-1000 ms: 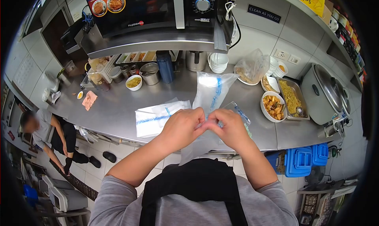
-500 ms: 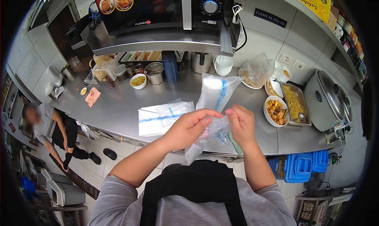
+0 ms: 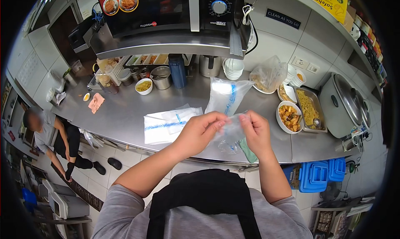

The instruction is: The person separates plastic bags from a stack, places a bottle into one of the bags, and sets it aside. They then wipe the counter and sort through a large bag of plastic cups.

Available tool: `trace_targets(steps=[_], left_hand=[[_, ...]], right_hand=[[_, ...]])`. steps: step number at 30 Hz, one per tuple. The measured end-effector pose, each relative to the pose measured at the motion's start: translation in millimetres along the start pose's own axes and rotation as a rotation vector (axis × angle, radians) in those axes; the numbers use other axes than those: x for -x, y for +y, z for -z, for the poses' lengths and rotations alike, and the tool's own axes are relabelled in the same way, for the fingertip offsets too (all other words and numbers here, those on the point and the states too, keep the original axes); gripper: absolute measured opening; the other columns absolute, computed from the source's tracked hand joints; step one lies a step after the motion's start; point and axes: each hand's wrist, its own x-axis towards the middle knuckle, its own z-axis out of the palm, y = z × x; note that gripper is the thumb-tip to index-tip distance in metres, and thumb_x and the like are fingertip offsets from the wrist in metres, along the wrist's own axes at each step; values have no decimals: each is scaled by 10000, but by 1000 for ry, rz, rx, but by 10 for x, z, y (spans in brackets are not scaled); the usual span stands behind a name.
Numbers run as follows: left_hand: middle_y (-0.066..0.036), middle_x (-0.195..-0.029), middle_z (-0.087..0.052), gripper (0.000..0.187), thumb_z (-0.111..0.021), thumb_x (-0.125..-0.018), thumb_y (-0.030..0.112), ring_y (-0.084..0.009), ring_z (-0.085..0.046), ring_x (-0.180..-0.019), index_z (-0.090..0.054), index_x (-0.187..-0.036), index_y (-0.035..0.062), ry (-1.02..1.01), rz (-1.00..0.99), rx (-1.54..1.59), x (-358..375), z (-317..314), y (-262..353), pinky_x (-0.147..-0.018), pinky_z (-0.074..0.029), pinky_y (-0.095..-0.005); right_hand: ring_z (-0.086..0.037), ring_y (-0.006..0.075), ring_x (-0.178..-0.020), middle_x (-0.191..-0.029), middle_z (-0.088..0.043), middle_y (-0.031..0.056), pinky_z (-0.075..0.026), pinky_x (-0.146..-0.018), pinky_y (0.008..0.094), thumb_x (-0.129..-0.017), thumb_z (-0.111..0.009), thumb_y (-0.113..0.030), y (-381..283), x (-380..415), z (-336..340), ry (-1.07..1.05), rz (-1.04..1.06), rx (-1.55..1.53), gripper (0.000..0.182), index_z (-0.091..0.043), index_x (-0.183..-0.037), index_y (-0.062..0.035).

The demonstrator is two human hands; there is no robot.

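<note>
Above the counter's front edge, a thin clear plastic bag [image 3: 233,126] stretches between my two hands. My left hand [image 3: 202,132] pinches its left side with thumb and fingers, slightly blurred. On the other side my right hand [image 3: 256,134] grips the bag between thumb and curled fingers. Just beyond them lies a long translucent bag with a blue printed strip [image 3: 229,93]. To the left is a stack of flat white bags with blue print [image 3: 166,124]. A crumpled clear wrapper [image 3: 229,147] and a green cloth [image 3: 247,150] lie below the hands.
A bowl of cooked food [image 3: 289,118] and a metal tray of noodles [image 3: 308,107] stand right, beside a large cooker [image 3: 339,105]. A blue bottle [image 3: 177,72] and metal pot [image 3: 161,77] stand behind. A microwave shelf [image 3: 166,47] overhangs. Another person [image 3: 52,132] sits at left.
The bag's whitish lower end, which hung below my left hand, no longer shows there. My left hand has shifted slightly, and more of the green cloth is visible.
</note>
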Motion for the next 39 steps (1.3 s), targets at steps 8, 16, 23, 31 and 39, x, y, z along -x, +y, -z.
trace_targets(steps=[8, 16, 23, 31, 39], left_hand=[[-4, -840, -592, 229, -547, -976, 212, -121, -550, -809, -655, -861, 47, -509, -44, 248, 14, 96, -102, -825, -428, -253], [-29, -910, -621, 131, -577, -953, 186, -132, -592, -833, -630, -1010, 81, 8, 168, 1071, -669, 274, -30, -786, -470, -264], [-75, -925, -635, 163, -574, -944, 155, -132, -625, -825, -574, -1030, 16, 366, 547, 894, -715, -163, -880, -690, -531, -276], [-65, -891, -624, 178, -590, -936, 178, -118, -588, -683, -562, -1035, 32, 340, 606, 950, -698, -266, -1207, -576, -501, -262], [10, -702, -472, 125, -434, -976, 151, -71, -360, -527, -545, -1016, 112, 419, 798, 823, -318, -639, -1838, -439, -248, -218]], right_hand=[[-587, 193, -722, -757, -579, 48, -480, -719, 311, -941, -574, -151, 7, -199, 371, -192, -197, -1110, 164, -582, -839, -23], [-566, 136, -713, -752, -578, 28, -487, -669, 315, -911, -636, -183, 135, -1071, 227, -196, -363, -1102, 156, -576, -906, -40], [-485, 70, -530, -794, -596, 13, -255, -364, 177, -921, -597, -120, 995, -1176, -28, -138, -759, -854, 83, -598, -971, -53], [-462, 54, -535, -731, -580, -17, -238, -380, 184, -949, -530, -150, 1043, -1153, -64, -238, -964, -659, 77, -603, -962, -128], [-364, 50, -465, -635, -495, -37, -195, -386, 207, -947, -480, -156, 1856, -524, -492, -232, -1064, -708, 142, -564, -835, -132]])
